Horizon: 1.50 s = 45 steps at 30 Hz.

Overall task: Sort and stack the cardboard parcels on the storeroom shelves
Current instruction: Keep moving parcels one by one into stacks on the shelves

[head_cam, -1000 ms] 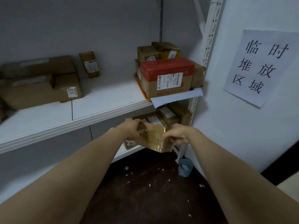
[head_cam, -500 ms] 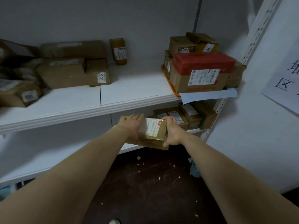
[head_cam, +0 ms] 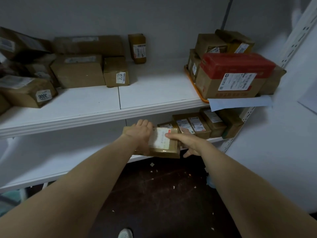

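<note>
A small brown cardboard parcel (head_cam: 163, 143) with a white label on top lies flat at the front edge of the lower shelf (head_cam: 68, 162). My left hand (head_cam: 139, 133) holds its left end, fingers over the far edge. My right hand (head_cam: 187, 141) holds its right end, fingers across the label and thumb below. Just right of it, a row of labelled parcels (head_cam: 197, 124) stands on the lower shelf.
The upper shelf (head_cam: 154, 93) carries a pile of brown boxes (head_cam: 78, 71) at the left, a small upright parcel (head_cam: 138, 48) at the back, and a red-topped box (head_cam: 236, 66) on an orange tray (head_cam: 197, 90) at the right. Paper scraps litter the dark floor (head_cam: 154, 194).
The parcel was turned label-up between my hands and carried forward to the lower shelf's edge. My view swung left, showing more of the upper shelf.
</note>
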Each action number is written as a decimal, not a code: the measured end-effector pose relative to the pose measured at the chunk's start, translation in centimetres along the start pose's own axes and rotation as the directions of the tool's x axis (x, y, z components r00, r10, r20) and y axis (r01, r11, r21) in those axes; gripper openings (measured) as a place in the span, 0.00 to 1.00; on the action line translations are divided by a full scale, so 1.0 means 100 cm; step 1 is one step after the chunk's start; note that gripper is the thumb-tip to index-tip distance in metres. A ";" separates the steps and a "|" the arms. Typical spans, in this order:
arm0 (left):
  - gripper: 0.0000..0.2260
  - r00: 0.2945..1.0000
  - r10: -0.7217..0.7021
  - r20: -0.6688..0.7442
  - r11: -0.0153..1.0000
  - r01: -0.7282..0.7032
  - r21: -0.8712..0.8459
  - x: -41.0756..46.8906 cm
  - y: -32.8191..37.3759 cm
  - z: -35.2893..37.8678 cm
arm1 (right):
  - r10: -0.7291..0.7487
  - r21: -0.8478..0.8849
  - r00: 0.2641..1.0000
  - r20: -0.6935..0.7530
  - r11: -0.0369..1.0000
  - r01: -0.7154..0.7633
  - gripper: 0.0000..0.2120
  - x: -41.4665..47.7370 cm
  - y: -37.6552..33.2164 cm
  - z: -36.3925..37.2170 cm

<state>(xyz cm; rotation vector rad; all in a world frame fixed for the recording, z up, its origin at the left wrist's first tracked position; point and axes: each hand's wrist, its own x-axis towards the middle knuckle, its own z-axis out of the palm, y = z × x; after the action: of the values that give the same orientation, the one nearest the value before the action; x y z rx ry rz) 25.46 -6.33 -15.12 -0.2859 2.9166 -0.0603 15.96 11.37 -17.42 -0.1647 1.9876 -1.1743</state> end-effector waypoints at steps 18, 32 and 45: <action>0.18 0.888 0.015 0.460 0.401 0.416 -0.817 0.001 -0.014 0.009 | -0.032 0.435 0.996 0.080 0.900 -0.006 0.21 0.014 0.002 0.004; 0.43 0.806 -0.001 0.592 0.224 0.577 -0.785 -0.002 -0.033 0.036 | 0.187 0.223 0.933 0.308 0.939 -0.262 0.63 0.025 0.018 0.035; 0.23 0.797 -0.071 0.600 0.018 0.603 -0.798 0.020 -0.039 0.083 | 0.274 0.409 0.918 0.288 0.831 -0.376 0.30 0.045 0.042 0.075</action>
<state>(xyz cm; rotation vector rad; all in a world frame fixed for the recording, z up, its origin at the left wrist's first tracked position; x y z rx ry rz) 26.06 -10.70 -23.36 -1.0684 1.7996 1.7552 19.31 6.52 -25.13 0.2732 1.4260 -1.2961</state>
